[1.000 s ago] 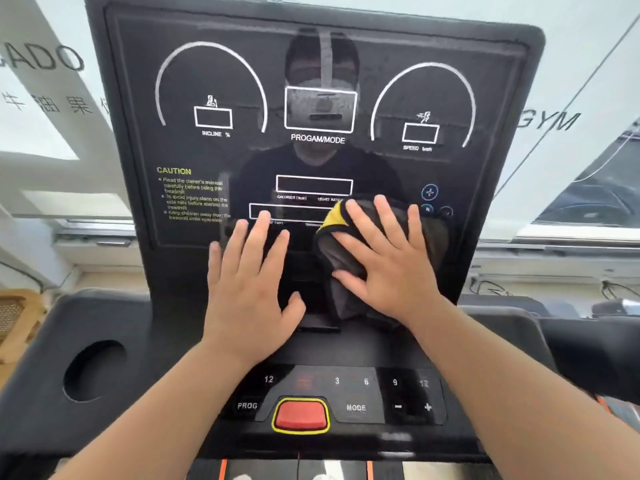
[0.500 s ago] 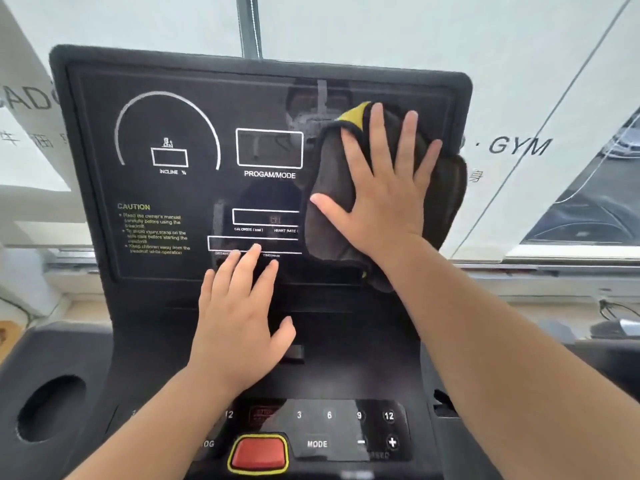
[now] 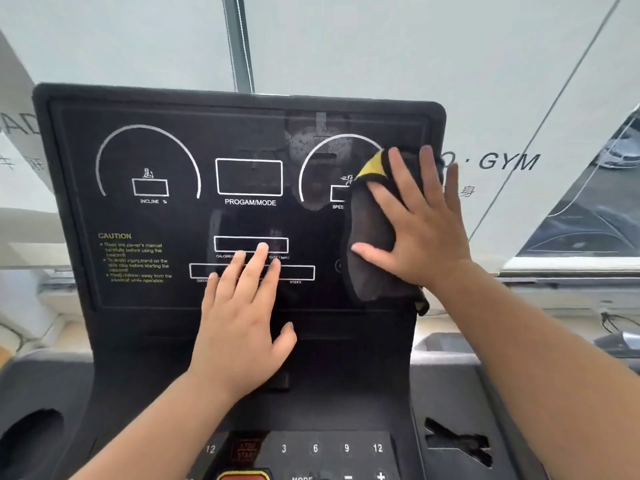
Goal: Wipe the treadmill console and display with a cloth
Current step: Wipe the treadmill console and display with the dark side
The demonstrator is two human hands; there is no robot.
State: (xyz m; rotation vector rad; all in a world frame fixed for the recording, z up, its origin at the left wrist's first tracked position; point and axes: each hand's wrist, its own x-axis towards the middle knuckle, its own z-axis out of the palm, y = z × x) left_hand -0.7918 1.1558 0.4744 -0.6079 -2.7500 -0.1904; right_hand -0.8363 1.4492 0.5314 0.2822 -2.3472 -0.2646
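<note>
The treadmill's black display panel [image 3: 166, 140] stands upright before me, with white gauge arcs, a PROGAM/MODE box and yellow CAUTION text. My right hand [image 3: 420, 223] lies flat with spread fingers on a dark grey cloth [image 3: 369, 244] with a yellow edge, pressing it against the panel's right side over the speed gauge. My left hand [image 3: 244, 317] rests flat on the lower middle of the panel, fingers apart, holding nothing. Below lies the console [image 3: 332, 448] with number keys and a red stop button [image 3: 244, 475] at the bottom edge.
A round cup holder [image 3: 29, 441] sits in the console's left wing and an irregular slot [image 3: 460, 445] in the right wing. Behind the panel is a frosted window with GYM lettering [image 3: 509, 162] and a vertical frame bar [image 3: 239, 43].
My right hand has slid the cloth from the upper middle of the panel towards its right edge and a little down. The left hand has stayed put; my view has tilted upward.
</note>
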